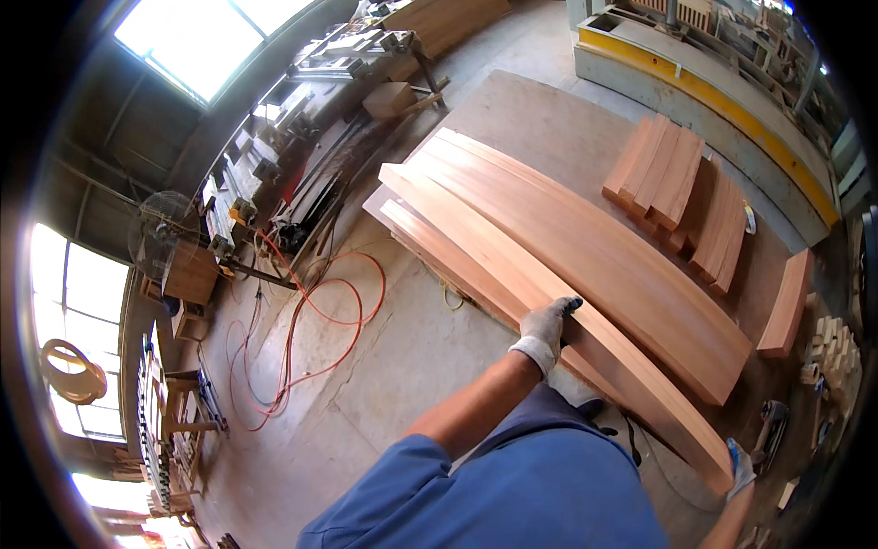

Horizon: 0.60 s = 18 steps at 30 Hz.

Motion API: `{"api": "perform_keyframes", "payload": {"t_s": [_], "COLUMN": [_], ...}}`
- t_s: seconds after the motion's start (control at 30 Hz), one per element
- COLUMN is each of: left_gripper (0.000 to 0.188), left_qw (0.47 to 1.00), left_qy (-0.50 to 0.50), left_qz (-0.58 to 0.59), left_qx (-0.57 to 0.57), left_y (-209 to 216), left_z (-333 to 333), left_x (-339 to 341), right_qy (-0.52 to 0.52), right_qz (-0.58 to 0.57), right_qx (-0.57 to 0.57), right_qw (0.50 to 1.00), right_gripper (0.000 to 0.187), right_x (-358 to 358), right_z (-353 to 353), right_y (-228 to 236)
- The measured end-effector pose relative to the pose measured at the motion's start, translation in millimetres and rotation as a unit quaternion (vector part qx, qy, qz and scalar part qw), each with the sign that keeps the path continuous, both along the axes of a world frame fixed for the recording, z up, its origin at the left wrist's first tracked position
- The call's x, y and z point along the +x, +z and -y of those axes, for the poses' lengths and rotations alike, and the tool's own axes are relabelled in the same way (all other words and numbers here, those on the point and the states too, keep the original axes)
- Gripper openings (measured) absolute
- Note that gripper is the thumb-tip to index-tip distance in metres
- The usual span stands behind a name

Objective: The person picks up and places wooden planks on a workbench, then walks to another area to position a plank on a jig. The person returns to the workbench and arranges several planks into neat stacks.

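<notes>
A long, pale reddish wooden board lies at a slant across the front of the worktable, its near end jutting toward my lower right. My left hand, in a white glove with dark fingertips, is closed around the board near its middle. At the near end, my gloved right hand grips the corner; part of its fingers is hidden behind the wood. Right beside this board rests a wide stack of boards. Another long board lies along the table's near left edge, partly under my left hand.
Short wooden blocks are stacked on the table at the right, with a single block nearby. A yellow-striped machine stands behind. Red hoses coil on the floor at left, near a cluttered metal rack.
</notes>
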<state>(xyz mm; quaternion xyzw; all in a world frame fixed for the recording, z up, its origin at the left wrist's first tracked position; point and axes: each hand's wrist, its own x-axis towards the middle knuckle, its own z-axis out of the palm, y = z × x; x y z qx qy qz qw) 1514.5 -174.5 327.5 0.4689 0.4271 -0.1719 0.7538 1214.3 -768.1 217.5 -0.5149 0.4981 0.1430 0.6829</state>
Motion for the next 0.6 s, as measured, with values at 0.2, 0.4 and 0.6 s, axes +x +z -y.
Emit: {"api": "perform_keyframes", "payload": {"t_s": [0.2,0.4,0.6], "left_gripper": [0.049,0.052,0.048], "left_qw": [0.999,1.0,1.0], "left_qy": [0.025,-0.006,0.019], "left_qz": [-0.019,-0.001,0.003], "left_qx": [0.014,0.018,0.009], "left_y": [-6.5,-53.9,-81.9], "left_z": [-4.9,-12.6,-26.3], "left_x": [10.2,29.6,47.3], "right_qy": [0.042,0.002,-0.082], "right_qz": [0.122,0.208,0.095], "right_qx": [0.071,-0.011,-0.069], "right_qw": [0.989,0.978,0.99], "right_gripper": [0.038,0.047,0.049], "right_x": [8.9,17.9,31.2], "right_z": [-27.2,-86.3,-112.7], "right_y": [15.4,60.9,71.4]}}
